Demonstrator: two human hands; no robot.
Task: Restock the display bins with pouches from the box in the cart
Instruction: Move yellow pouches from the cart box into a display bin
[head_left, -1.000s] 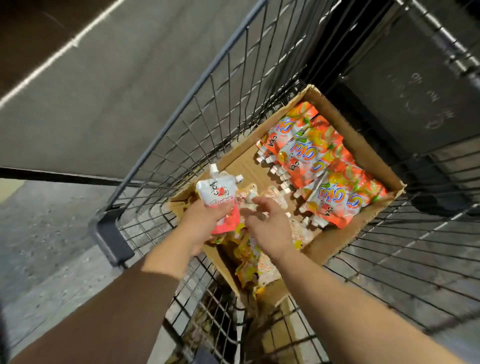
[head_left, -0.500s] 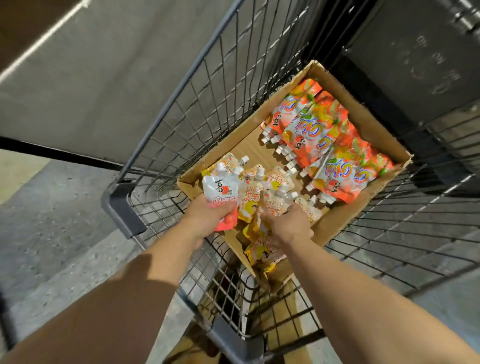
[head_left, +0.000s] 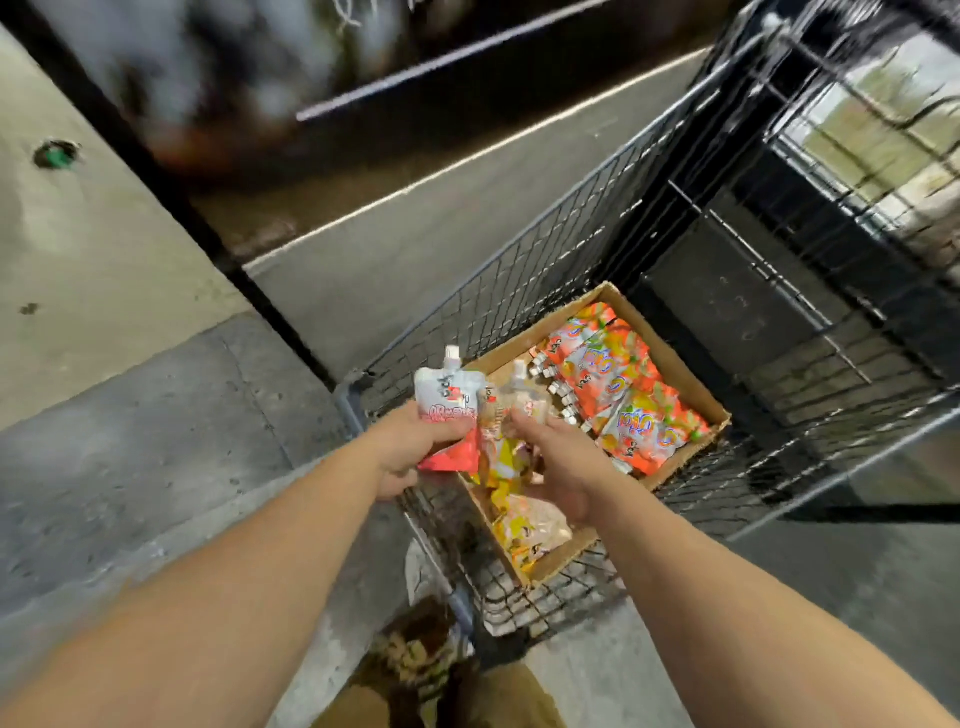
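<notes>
Above the cardboard box (head_left: 670, 358), left hand (head_left: 415, 441) grasps a red-white pouch (head_left: 451, 410), right hand (head_left: 558, 462) pinches another; orange pouches (head_left: 618, 395) remain inside

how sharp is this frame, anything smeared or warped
Head view: heavy motion blur over the top, smearing the dark shelf area and the far cart wire; wide-angle bending curves the cart rim; the red-and-white pouch in the left hand and the orange pouches in the box are soft but readable by colour.
</notes>
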